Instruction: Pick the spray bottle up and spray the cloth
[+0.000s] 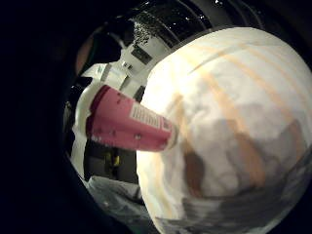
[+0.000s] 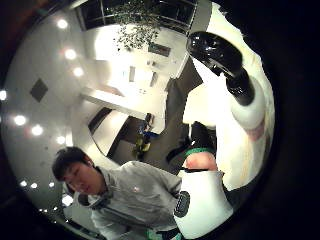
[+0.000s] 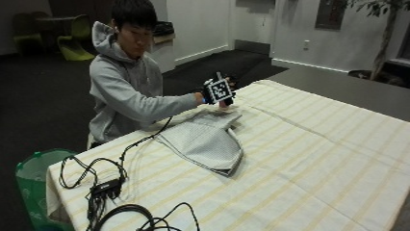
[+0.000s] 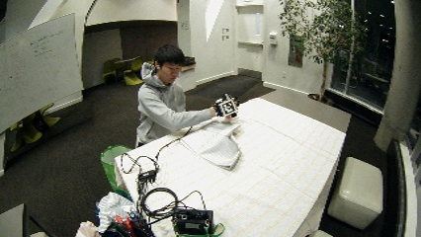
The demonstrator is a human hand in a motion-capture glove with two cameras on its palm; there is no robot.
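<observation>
Cables [image 3: 108, 185] nearest camera, on desk [image 3: 307, 159] with striped cover. Grey cloth [image 3: 205, 139] lies just below raised right hand [image 3: 218, 91], spread flat on desk. Right hand's fingers curled round spray bottle [image 1: 129, 126], white with pink label, held above cloth's far end. Green bin [image 3: 32, 183] beside desk corner.

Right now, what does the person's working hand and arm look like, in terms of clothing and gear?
The right hand wears a black glove, and the arm is covered by the long sleeve of a grey hooded sweatshirt. In the thumb side palm view, black glove parts and white plastic show at the edge. The other hand cannot be made out in the outside view.
</observation>
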